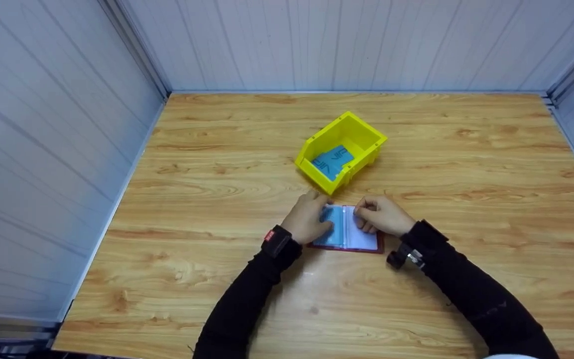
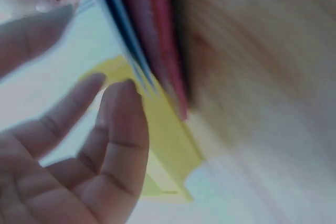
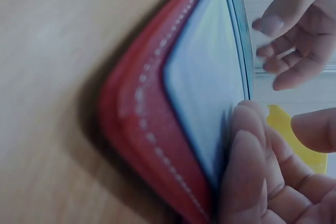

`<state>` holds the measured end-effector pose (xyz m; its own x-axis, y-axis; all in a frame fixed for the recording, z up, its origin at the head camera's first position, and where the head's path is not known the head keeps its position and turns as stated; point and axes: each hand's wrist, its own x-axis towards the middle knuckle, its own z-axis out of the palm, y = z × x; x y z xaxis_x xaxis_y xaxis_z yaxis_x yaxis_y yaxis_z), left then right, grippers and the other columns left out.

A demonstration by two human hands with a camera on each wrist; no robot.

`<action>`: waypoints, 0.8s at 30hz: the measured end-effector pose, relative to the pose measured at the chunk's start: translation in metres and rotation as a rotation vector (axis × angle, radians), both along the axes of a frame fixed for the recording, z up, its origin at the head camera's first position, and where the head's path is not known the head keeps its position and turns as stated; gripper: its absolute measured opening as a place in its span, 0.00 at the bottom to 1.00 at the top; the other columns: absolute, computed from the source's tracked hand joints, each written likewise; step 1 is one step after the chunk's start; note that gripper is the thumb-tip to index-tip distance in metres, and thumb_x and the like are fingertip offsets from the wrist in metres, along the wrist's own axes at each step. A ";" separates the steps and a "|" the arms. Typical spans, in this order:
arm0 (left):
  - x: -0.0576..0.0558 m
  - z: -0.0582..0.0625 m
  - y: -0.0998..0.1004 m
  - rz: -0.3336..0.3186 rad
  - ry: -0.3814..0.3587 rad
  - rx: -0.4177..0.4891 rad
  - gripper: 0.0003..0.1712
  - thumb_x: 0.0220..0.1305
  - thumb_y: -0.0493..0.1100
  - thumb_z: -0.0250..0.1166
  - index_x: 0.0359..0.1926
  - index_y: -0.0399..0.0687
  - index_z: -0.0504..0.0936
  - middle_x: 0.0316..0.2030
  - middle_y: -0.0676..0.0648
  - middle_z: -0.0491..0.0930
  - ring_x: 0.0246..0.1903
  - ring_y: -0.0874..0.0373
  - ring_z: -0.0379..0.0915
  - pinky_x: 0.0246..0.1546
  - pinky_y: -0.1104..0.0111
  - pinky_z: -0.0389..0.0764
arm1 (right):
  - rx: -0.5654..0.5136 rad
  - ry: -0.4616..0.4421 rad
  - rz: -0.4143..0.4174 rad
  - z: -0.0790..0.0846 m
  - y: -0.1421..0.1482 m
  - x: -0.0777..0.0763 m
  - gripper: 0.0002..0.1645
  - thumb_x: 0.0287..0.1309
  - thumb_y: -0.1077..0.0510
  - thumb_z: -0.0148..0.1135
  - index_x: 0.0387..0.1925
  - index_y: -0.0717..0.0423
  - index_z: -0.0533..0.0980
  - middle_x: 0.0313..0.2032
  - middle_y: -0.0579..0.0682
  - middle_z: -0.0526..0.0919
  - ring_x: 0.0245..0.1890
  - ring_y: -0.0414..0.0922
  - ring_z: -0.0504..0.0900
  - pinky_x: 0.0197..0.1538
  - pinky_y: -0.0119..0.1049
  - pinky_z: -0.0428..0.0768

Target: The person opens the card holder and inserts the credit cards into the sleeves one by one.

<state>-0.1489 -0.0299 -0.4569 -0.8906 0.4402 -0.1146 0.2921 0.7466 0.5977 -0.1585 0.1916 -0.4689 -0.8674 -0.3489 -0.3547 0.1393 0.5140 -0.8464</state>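
Observation:
A small red card holder (image 1: 380,244) with stitched edges lies opened flat on the table. Its left side shows a blue card (image 1: 336,234), while the right side shows a pale sleeve (image 1: 360,240). My left hand (image 1: 308,219) is at the left side, thumb over the blue card, fingers loosely bent near the top edge. Over the upper right side is my right hand (image 1: 379,214); in the right wrist view its fingertips (image 3: 244,129) touch the pale sleeve, with the thumb apart from them. Neither hand has anything between thumb and fingers.
Just beyond the card holder stands a yellow bin (image 1: 366,162) with blue cards (image 1: 334,160) inside, its low front corner close to the left fingers. Pale panels (image 1: 287,45) wall the wooden table (image 1: 192,199) at the back and sides.

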 end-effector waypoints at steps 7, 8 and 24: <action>0.011 -0.003 0.010 -0.220 0.087 -0.191 0.41 0.53 0.54 0.74 0.66 0.49 0.73 0.71 0.41 0.63 0.71 0.38 0.56 0.71 0.51 0.62 | -0.056 0.043 -0.001 0.002 0.005 -0.002 0.17 0.71 0.57 0.51 0.42 0.70 0.75 0.32 0.56 0.84 0.27 0.40 0.81 0.31 0.31 0.83; 0.012 -0.004 0.011 -0.227 0.098 -0.217 0.41 0.52 0.55 0.74 0.66 0.49 0.72 0.71 0.41 0.63 0.71 0.37 0.56 0.71 0.50 0.62 | -0.058 0.068 -0.007 0.004 0.006 -0.003 0.17 0.71 0.56 0.52 0.43 0.70 0.75 0.35 0.58 0.84 0.29 0.42 0.82 0.33 0.32 0.83; 0.014 -0.004 0.013 -0.216 0.086 -0.266 0.42 0.52 0.57 0.74 0.67 0.53 0.72 0.71 0.44 0.63 0.71 0.40 0.56 0.70 0.52 0.63 | 0.411 0.419 0.129 0.093 -0.026 -0.047 0.52 0.55 0.24 0.54 0.75 0.41 0.55 0.77 0.59 0.44 0.76 0.63 0.45 0.70 0.71 0.50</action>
<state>-0.1351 -0.0171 -0.4607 -0.7913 0.5846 -0.1789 0.5016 0.7881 0.3569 -0.2060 0.1652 -0.3762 -0.9223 -0.3676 -0.1197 -0.2489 0.8015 -0.5437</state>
